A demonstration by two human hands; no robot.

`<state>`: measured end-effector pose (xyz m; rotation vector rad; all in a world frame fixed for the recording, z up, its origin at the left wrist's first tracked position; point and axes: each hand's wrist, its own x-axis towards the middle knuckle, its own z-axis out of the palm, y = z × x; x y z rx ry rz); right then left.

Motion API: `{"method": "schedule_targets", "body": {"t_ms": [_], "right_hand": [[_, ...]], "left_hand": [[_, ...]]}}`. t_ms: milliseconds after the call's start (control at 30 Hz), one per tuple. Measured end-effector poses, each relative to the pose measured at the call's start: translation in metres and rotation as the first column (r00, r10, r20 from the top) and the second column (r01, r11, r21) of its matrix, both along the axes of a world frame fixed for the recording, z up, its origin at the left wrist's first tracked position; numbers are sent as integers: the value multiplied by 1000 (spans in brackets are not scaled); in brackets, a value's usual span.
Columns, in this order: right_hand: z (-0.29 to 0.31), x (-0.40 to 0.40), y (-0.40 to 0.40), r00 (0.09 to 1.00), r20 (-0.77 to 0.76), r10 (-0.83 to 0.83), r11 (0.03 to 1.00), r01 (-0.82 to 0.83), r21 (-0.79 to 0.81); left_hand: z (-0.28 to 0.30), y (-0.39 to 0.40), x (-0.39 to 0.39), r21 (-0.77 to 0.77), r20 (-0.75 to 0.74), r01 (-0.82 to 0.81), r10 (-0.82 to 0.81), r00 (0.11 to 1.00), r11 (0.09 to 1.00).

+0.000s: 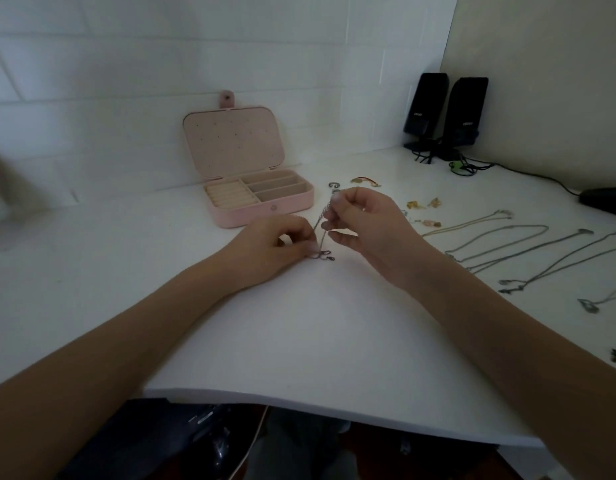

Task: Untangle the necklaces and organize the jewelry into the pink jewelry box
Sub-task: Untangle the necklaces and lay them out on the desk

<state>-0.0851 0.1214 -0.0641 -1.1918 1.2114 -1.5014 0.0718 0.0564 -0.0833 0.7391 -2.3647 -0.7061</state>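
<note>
Both hands at work over the white desk (317,341), a thin silver chain (321,225) strung between them. Right hand (365,225) raised, thumb and forefinger pinched shut on the upper part of the chain; remaining fingers loosely curled below the pinch. Left hand (282,245) low, resting on the desk, fingertips closed on the lower run of the same chain. Just below and to the right of the left fingertips, the chain's dark clasp end (323,255) lies on the desk in a small knot or loop; too fine to tell which. Pink jewelry box (261,199) sits open beyond the left fingers, lid up, ring rolls and long compartments showing no jewelry that I can make out. Past the right fingers, toward the wall, small earrings and charms (422,204) lie scattered; further out to the right of that hand, several necklaces (500,244) lie in separate lines, apart from each other. Judgement: untangling step in hand, on what looks like one of the last chains; nothing boxed yet. Next move likely calls for easing the snag near the clasp loose with the left fingertips while the right keeps light tension. Pulling hard would tighten any knot in so thin a chain.
</note>
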Motion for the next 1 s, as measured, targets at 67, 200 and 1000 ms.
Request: {"method": "schedule_targets", "body": {"t_ms": [67,200,1000], "right_hand": [[5,-1,1,987,160,17,1000,-19,12],[9,-6,1,953,298,57,995,-77,56],[20,-32,8,972,-9,-236,966,235,109]], "left_hand": [[3,1,-1,110,-143,-34,50,989,993],[9,1,-6,503,-406,-21,258,877,864],[22,-31,22,777,-630,313,679,377,546]]}}
